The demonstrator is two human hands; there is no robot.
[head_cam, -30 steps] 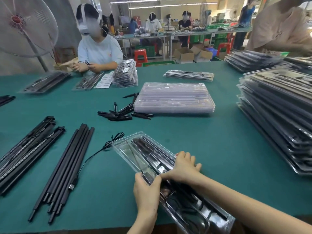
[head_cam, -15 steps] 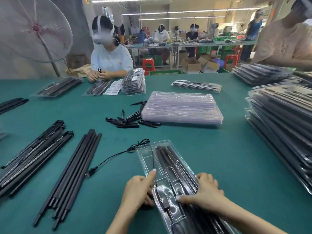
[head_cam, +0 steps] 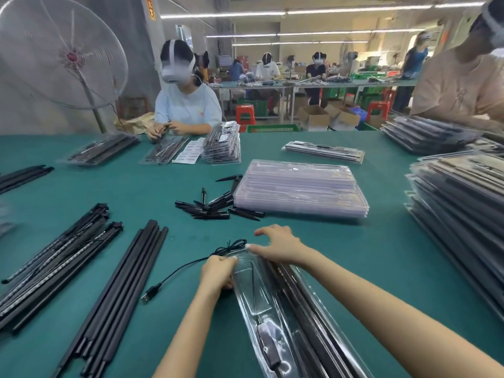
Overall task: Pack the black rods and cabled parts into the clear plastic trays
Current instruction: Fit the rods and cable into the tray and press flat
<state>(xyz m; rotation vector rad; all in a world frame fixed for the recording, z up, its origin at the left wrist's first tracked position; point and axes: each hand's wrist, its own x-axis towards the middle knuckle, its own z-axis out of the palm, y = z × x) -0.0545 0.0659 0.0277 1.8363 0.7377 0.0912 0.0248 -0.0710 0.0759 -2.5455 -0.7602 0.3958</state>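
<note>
Your left hand (head_cam: 216, 271) pinches the tray's (head_cam: 275, 317) far-left corner; right hand (head_cam: 278, 245), fingers spread, presses its far end; cable (head_cam: 177, 271) trails left.

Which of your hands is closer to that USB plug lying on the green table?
Left. The left hand sits just right of the USB plug; the right hand is farther right, beyond it.

A factory packing hall. A long green worktop (head_cam: 354, 255) holds stacked clear plastic trays (head_cam: 300, 189) at 12 o'clock and filled packs (head_cam: 463, 214) at 3 o'clock. Seated workers (head_cam: 188, 105) line further benches at 12 o'clock, with cardboard boxes (head_cam: 313, 118), red stools (head_cam: 245, 113) and strip lights (head_cam: 327, 12) overhead.
</note>
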